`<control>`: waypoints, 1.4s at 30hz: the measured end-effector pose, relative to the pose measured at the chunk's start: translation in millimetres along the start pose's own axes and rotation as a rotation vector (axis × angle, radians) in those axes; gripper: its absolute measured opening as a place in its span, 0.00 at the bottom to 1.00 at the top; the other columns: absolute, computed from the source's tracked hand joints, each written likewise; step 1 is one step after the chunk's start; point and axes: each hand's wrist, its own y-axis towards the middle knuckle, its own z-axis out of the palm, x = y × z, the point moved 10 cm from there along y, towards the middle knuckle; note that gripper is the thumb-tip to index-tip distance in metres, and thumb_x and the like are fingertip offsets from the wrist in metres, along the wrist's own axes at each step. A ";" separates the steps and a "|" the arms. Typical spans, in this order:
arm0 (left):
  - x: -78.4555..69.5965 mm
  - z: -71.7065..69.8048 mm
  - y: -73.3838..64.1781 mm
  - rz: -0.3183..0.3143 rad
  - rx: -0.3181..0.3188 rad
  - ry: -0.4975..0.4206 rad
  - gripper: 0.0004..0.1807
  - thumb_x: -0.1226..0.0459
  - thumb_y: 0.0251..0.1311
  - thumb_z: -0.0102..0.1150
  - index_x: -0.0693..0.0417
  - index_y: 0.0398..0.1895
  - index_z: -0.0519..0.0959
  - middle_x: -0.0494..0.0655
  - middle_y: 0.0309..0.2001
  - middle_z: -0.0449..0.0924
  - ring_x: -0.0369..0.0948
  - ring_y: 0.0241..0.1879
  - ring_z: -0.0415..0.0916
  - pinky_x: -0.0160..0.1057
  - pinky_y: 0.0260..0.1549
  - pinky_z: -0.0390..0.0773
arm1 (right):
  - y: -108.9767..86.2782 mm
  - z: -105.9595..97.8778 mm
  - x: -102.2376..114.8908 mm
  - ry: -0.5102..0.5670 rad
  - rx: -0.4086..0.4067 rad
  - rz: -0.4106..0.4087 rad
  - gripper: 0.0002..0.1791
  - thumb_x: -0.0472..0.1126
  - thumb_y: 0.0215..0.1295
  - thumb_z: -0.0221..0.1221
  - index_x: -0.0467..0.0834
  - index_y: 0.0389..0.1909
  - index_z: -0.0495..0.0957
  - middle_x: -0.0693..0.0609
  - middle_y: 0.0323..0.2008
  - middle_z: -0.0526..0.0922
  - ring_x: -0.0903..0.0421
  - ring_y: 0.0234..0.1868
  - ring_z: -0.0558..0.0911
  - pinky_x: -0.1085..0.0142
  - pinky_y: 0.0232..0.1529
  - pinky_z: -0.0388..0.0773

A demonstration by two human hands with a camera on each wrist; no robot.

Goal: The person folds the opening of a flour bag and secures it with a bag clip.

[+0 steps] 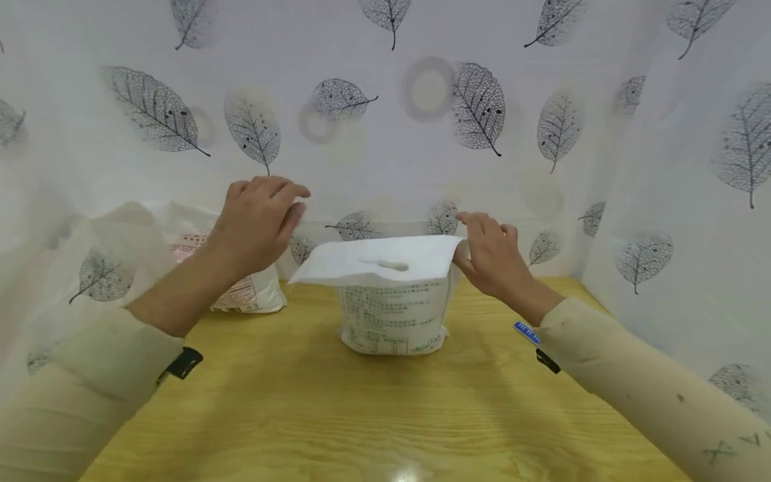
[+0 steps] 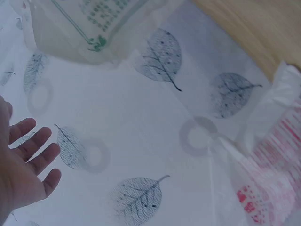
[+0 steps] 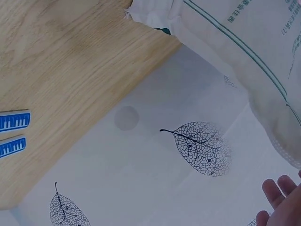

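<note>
A white bag [image 1: 394,321] with green printed text stands mid-table; its broad white top [image 1: 349,258], with a slot in it, lies roughly flat. My left hand [image 1: 255,217] is raised to the left of this top, apart from it, fingers loosely bent and holding nothing. In the left wrist view its fingers spread. My right hand [image 1: 490,258] is at the top's right corner, thumb against the edge and forefinger above it. In the right wrist view only some fingertips show, near the bag's edge; any contact is partly hidden.
Behind my left forearm sits another white bag [image 1: 255,294] with red print. Small blue-and-white pieces [image 3: 14,120] lie on the wooden table [image 1: 361,415] by my right sleeve. A leaf-patterned curtain [image 1: 385,161] encloses the back and sides.
</note>
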 end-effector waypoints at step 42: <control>-116.3 60.6 65.7 0.426 0.232 0.234 0.38 0.30 0.66 0.40 0.49 0.56 0.79 0.46 0.49 0.85 0.47 0.48 0.81 0.49 0.52 0.73 | 5.1 -8.0 41.4 -0.248 -0.123 -0.354 0.20 0.39 0.69 0.61 0.39 0.60 0.77 0.43 0.48 0.86 0.44 0.44 0.84 0.44 0.49 0.69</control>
